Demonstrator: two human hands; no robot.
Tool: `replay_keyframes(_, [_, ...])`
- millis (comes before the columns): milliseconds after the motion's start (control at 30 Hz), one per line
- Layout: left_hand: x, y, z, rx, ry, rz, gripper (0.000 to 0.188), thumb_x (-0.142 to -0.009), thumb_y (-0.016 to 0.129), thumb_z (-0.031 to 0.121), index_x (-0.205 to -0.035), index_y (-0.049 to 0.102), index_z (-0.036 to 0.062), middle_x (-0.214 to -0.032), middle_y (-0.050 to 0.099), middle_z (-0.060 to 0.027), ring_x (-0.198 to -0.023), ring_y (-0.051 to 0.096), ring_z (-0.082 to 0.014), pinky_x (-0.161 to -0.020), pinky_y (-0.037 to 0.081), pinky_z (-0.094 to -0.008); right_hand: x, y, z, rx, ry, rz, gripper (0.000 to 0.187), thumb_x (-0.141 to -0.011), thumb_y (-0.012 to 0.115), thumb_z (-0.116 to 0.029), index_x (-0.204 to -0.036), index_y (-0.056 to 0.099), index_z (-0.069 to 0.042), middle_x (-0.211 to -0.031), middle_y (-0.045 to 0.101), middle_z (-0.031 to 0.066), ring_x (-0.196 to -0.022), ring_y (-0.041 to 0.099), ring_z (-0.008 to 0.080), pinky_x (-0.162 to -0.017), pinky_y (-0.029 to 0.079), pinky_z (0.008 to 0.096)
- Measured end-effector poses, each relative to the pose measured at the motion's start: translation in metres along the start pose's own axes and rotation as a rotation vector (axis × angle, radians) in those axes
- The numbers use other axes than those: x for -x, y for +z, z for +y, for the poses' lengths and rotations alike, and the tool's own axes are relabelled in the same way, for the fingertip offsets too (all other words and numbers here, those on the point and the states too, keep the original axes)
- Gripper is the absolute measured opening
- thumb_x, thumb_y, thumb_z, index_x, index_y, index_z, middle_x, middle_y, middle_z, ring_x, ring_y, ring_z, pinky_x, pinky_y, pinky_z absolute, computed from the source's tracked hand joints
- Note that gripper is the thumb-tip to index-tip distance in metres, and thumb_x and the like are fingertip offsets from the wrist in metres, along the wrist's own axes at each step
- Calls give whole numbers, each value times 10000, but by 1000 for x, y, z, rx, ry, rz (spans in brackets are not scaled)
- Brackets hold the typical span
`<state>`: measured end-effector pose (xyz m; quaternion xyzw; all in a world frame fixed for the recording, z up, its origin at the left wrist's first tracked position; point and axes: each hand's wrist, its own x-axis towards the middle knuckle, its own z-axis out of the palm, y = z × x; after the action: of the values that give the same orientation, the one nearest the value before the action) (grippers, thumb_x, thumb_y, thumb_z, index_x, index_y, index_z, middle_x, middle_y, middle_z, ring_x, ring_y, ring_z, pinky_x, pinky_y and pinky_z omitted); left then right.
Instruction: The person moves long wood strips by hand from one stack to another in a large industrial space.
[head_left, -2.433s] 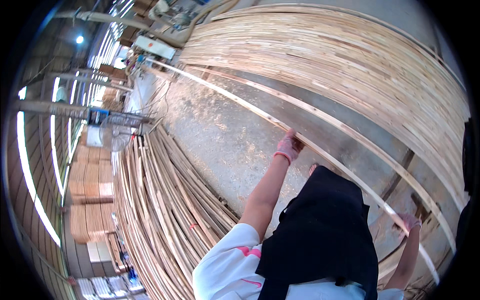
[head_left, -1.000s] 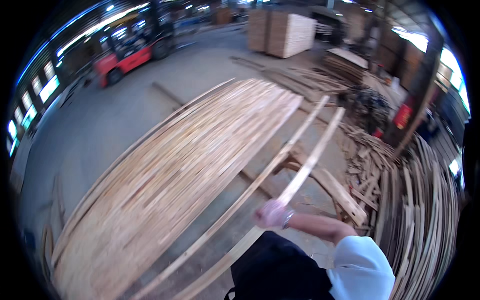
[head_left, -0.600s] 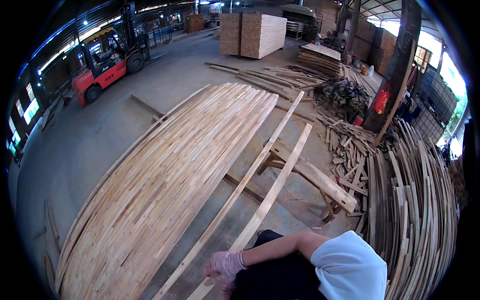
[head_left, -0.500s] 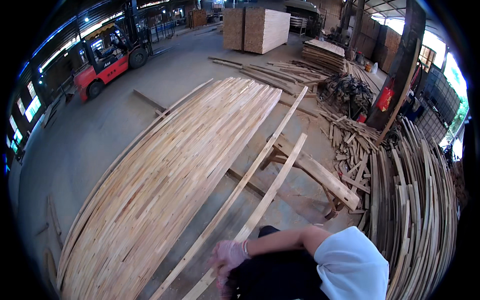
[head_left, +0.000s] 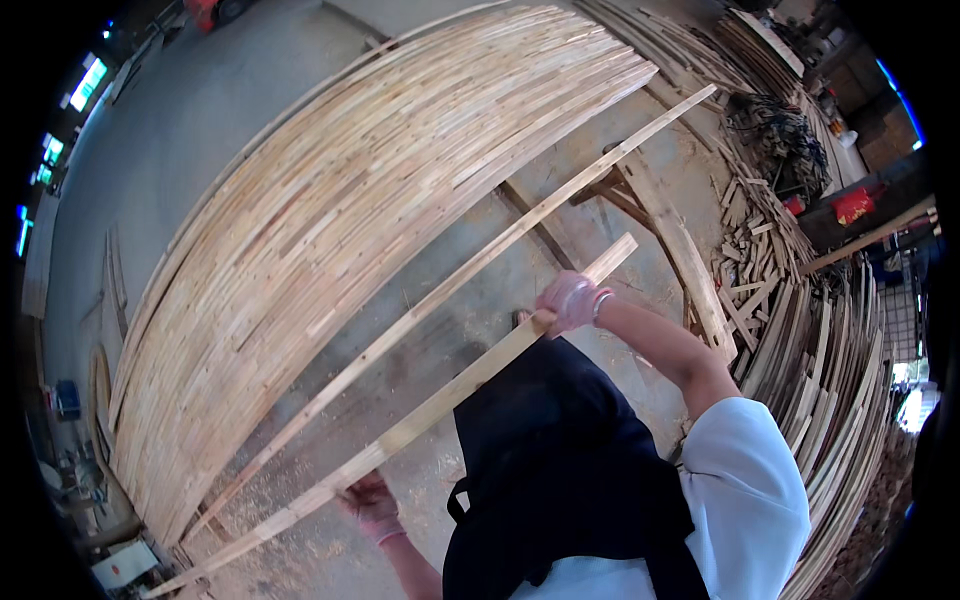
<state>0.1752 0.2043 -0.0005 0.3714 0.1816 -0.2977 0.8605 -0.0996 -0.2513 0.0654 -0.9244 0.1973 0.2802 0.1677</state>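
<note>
A long, pale wooden strip (head_left: 450,393) slants across in front of me, from the lower left up to the right. My right hand (head_left: 570,303), in a thin pinkish glove, is wrapped round it close to its far right end. Lower down, my gloved left hand (head_left: 372,508) grips the strip's near edge, its fingers partly hidden beneath. A second narrow strip (head_left: 455,283) lies roughly parallel just beyond, resting across the supports. Past that is a broad layer of many pale strips (head_left: 360,210) laid side by side.
A rough wooden bench (head_left: 680,245) stands right of the strips. Scrap offcuts (head_left: 750,235) lie heaped behind it, beside a dark tangled pile (head_left: 780,145). Long strips (head_left: 835,400) are stacked along my right. Sawdust covers the concrete floor (head_left: 300,545). Part of a red vehicle (head_left: 203,12) shows at top left.
My view has tilted down and turned. The right hand has moved up to the far end of the near strip, which has swung to a flatter slant. Both hands now show apart on it.
</note>
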Motion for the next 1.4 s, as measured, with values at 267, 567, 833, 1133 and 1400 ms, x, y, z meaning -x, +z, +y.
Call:
replay_keyframes(267, [1, 28, -176, -206, -728, -169, 375, -904, 519, 391, -1112, 586, 87, -1169, 596, -117, -1080, 542, -218, -941, 432, -414, -84, 25, -115, -248, -360, -170, 522, -759, 561, -559, -1047, 623, -127, -935, 653, 173, -924, 620, 337, -838, 465, 421])
replay_keyframes(567, [-17, 24, -138, -5, -288, 569, 259, -899, 521, 350, -1006, 599, 128, -973, 637, -56, -884, 604, -261, -815, 476, -456, -173, 25, -23, -351, -288, -185, 473, -763, 572, -482, -1036, 618, -98, -1010, 637, 157, -955, 602, 330, -836, 468, 410])
replay_keyframes(833, [61, 69, -185, 96, -349, 762, 233, -877, 551, 324, -929, 609, 104, -966, 641, -64, -897, 605, -280, -874, 469, -455, -293, 58, 147, 88, 19, -324, 646, -785, 516, -518, -1223, 517, -44, -1118, 625, 149, -1063, 593, 258, -887, 450, 342])
replay_keyframes(1133, [83, 118, -190, -16, -361, 920, 158, -864, 594, 242, -815, 522, 110, -726, 479, 3, -669, 488, -161, -682, 472, -316, -390, 173, 255, 281, 44, -129, 217, -783, 574, -82, -984, 632, -138, -1026, 635, 86, -989, 607, 242, -841, 464, 335])
replay_keyframes(1400, [64, 67, -179, 41, -390, 743, 233, -899, 559, 268, -1058, 567, 97, -950, 643, -60, -901, 614, -246, -864, 488, -423, -329, 92, 204, 512, -30, -327, 194, -760, 647, -194, -952, 652, -171, -956, 677, 41, -911, 659, 194, -725, 516, 324])
